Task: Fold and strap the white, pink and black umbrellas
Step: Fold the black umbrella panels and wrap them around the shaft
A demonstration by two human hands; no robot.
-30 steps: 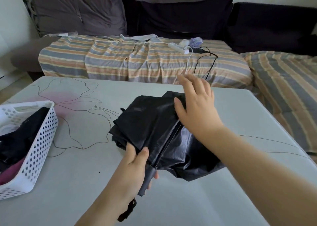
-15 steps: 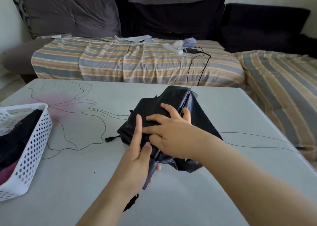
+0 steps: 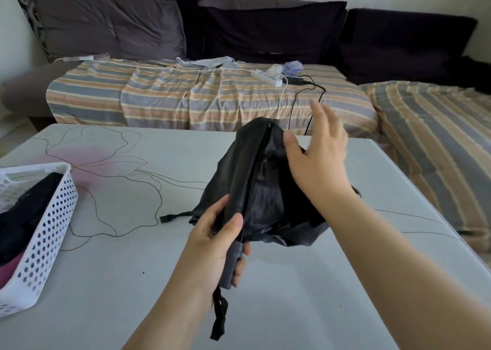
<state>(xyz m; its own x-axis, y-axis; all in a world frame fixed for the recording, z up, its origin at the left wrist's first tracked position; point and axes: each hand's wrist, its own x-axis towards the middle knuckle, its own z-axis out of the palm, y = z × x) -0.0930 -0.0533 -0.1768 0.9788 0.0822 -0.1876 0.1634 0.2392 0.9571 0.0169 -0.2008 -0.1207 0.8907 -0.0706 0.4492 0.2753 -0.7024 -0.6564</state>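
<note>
The black umbrella (image 3: 255, 179) lies collapsed on the table, its tip pointing away from me and its loose canopy bunched around the shaft. My left hand (image 3: 215, 246) grips the dark handle at the near end, thumb pressed on the fabric. A black wrist loop (image 3: 220, 315) hangs below that hand. My right hand (image 3: 316, 158) hovers by the canopy's far right side with straight, spread fingers, the thumb touching the fabric. The closing strap (image 3: 172, 217) trails out to the left on the table.
A white perforated basket (image 3: 50, 233) at the left table edge holds dark and pink fabric. The table (image 3: 132, 283) has a flower line drawing. Behind it is a striped sofa with dark cushions, a power strip (image 3: 267, 77) and cables.
My right hand lifted off the canopy near the handle and moved up toward the umbrella's tip. The umbrella turned more upright in view. My left hand kept its grip on the handle.
</note>
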